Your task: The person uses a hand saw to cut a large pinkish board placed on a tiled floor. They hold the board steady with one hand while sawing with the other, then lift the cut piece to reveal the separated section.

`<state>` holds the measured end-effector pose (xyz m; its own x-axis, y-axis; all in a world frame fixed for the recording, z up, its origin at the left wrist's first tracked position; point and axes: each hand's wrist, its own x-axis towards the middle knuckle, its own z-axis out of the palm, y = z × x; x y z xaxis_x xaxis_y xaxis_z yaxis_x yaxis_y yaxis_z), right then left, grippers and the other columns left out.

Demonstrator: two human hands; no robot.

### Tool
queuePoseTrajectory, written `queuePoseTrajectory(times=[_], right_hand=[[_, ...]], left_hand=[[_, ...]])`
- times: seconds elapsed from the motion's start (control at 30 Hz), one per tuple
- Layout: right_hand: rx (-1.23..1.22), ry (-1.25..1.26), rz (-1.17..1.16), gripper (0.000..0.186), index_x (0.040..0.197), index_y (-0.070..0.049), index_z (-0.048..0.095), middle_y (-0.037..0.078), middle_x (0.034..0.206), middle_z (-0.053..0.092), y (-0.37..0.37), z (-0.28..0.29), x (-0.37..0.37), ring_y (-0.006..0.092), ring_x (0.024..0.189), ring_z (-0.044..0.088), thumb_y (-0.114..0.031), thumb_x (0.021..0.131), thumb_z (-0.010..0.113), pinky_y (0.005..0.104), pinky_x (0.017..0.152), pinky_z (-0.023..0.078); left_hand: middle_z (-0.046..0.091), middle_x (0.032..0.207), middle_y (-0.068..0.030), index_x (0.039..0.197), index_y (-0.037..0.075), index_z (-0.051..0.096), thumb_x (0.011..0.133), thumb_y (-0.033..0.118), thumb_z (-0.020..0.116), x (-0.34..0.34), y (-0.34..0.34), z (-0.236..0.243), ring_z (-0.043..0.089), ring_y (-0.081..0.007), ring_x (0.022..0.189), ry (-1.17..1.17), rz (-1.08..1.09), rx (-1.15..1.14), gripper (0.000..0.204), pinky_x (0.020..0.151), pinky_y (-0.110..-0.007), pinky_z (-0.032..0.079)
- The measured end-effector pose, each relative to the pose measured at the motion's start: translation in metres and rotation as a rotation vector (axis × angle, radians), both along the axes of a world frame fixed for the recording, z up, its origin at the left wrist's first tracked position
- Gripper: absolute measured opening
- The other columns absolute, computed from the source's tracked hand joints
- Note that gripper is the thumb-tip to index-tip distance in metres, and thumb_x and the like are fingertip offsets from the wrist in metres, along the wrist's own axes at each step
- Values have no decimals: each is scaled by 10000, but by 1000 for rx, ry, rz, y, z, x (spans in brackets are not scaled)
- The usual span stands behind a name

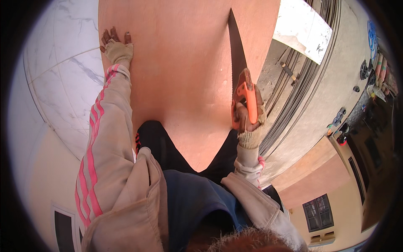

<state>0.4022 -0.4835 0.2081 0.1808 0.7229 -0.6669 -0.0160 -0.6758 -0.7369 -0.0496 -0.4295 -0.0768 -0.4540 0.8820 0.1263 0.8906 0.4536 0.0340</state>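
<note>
A large reddish-brown wooden sheet spreads out in front of me and reaches back between my legs. My left hand, in a fingerless beige glove, lies with fingers spread on the sheet near its left edge. My right hand, gloved the same way, is wrapped round the orange handle of a handsaw. The saw's dark blade points away from me over the right part of the sheet, its toothed edge facing left. Whether the blade touches the wood I cannot tell.
To the right, a hammer lies beside a bundle of long thin metal rods. A white board covers part of the rods. White marbled tiles lie on the left. Shoes and a blue coil are at far right.
</note>
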Motion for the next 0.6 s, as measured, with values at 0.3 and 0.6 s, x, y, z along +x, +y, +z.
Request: queuePoseTrajectory(times=[0.3, 0.6], right_hand=[[113, -111, 103, 648, 1531, -53, 465, 36, 1166, 637, 31, -34, -5, 65, 771, 530, 56, 896, 533, 209, 616, 458], [71, 230, -270, 717, 1583, -49, 391, 100, 1380, 625, -71, 19, 26, 149, 1172, 654, 81, 897, 557, 249, 951, 516]], left_hand=[[366, 1652, -150, 1585, 186, 432, 970, 601, 565, 23, 24, 9, 303, -346, 1540, 39, -18, -68, 753, 1215, -628, 218], [317, 1698, -113, 1605, 214, 415, 961, 637, 544, 3, 21, -6, 268, -324, 1569, 4, -30, 42, 782, 1232, -612, 180]])
